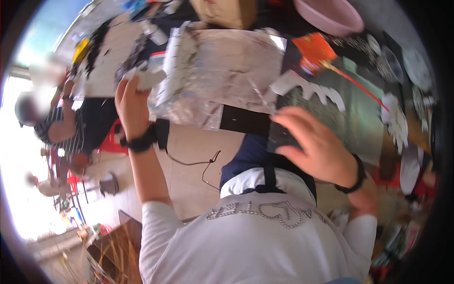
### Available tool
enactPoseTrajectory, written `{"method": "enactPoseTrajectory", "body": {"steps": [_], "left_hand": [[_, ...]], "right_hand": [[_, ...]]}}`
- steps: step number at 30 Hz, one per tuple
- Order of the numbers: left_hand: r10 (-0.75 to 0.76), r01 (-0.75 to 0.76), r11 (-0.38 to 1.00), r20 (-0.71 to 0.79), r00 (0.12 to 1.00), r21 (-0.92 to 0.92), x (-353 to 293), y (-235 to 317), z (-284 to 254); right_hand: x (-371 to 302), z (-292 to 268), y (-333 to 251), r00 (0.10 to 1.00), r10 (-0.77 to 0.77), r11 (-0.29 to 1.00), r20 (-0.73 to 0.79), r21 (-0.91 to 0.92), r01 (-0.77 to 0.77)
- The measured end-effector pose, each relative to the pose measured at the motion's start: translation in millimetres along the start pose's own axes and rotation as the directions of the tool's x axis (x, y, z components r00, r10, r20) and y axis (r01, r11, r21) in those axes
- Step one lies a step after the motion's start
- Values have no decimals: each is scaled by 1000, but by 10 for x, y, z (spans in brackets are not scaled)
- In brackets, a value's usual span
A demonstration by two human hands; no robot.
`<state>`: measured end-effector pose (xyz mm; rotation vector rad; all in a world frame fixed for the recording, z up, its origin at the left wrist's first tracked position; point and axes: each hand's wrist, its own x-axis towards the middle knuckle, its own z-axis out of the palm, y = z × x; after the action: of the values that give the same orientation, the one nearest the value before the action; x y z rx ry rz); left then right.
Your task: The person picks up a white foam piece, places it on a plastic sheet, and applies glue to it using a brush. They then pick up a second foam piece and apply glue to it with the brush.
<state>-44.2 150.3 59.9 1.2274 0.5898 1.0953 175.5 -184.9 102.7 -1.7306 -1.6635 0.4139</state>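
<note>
My left hand [131,106] is raised at the table's near left, fingers pinched on a thin white piece [145,79] that looks like paper or film. Beside it a rolled white sheet [176,66] lies along a clear, shiny plastic sheet [236,61]. My right hand [312,144] hovers palm down, thumb and fingers apart, with nothing visibly held. Its fingertips are close to the right end of a flat black rectangle [244,119] at the table's front edge; whether they touch cannot be told. Beyond that hand lies a white cut-out strip with notches [307,91].
A dark greenish sheet [359,113] covers the right side, with an orange packet [314,49], a red stick [362,87] and a white glove [396,123]. Behind stand a cardboard box [227,13] and a pink basin [331,18]. A person in stripes [61,125] works at left.
</note>
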Motion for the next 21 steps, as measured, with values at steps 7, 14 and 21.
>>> {"method": "enactPoseTrajectory", "body": {"steps": [7, 14, 21], "left_hand": [[-414, 460, 847, 210, 886, -266, -1497, -324, 1285], [-42, 67, 997, 473, 880, -35, -1859, -451, 1570], [73, -254, 886, 426, 902, 387, -1382, -581, 1508]], "right_hand": [[156, 591, -236, 927, -205, 924, -315, -375, 77], [-206, 256, 1, 898, -122, 962, -424, -273, 2], [-589, -184, 375, 914, 387, 808, -120, 522, -273]]}}
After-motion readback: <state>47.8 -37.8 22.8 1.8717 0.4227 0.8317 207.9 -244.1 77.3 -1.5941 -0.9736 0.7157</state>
